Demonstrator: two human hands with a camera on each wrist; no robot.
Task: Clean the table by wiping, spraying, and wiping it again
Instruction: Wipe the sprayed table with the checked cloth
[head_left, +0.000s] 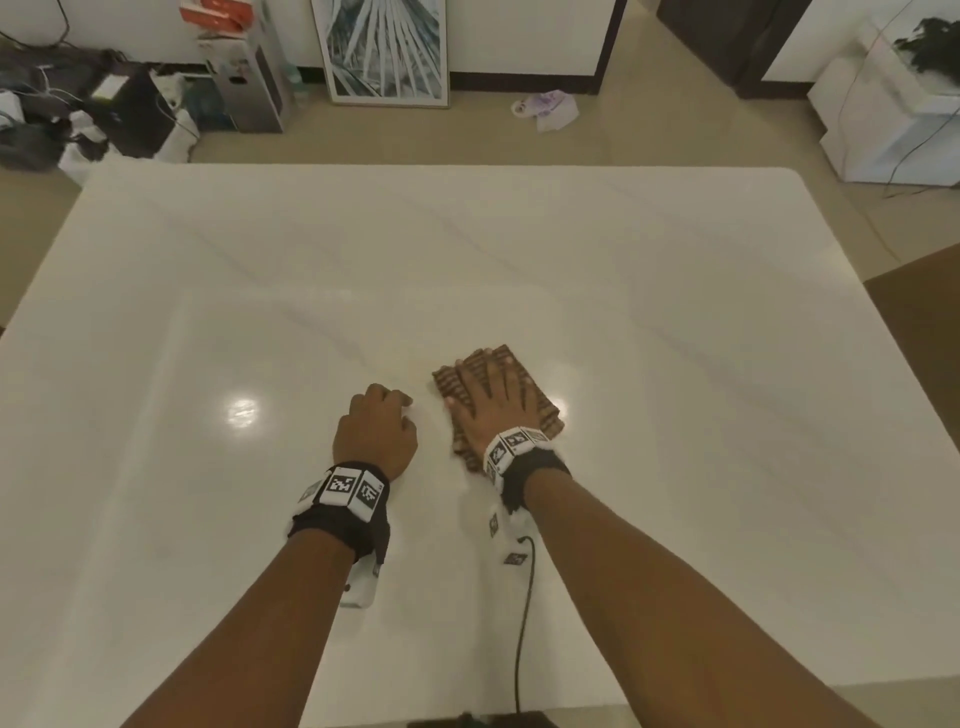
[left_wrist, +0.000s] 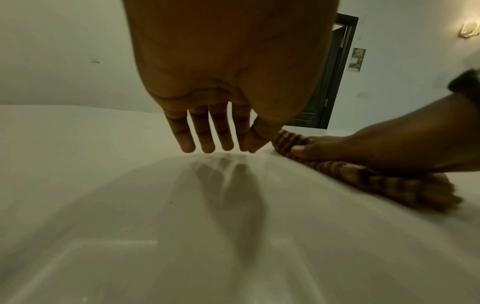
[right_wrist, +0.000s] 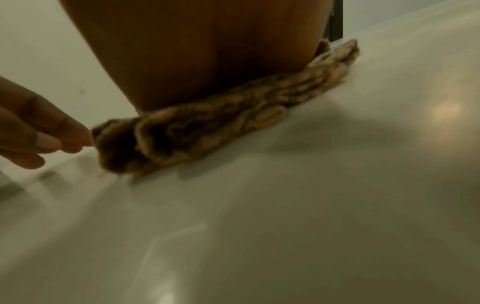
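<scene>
A folded brown striped cloth lies on the white table, near the middle and toward the front. My right hand presses flat on it with the fingers spread and straight; from the right wrist view the palm covers the bunched cloth. My left hand rests on the bare table just left of the cloth, fingers loosely bent, holding nothing. In the left wrist view its fingertips touch the surface beside the cloth. No spray bottle is in view.
A black cable runs over the table's front edge under my right forearm. On the floor beyond the table are a framed picture, boxes and clutter at the left and white boxes at the right. A brown surface adjoins the right edge.
</scene>
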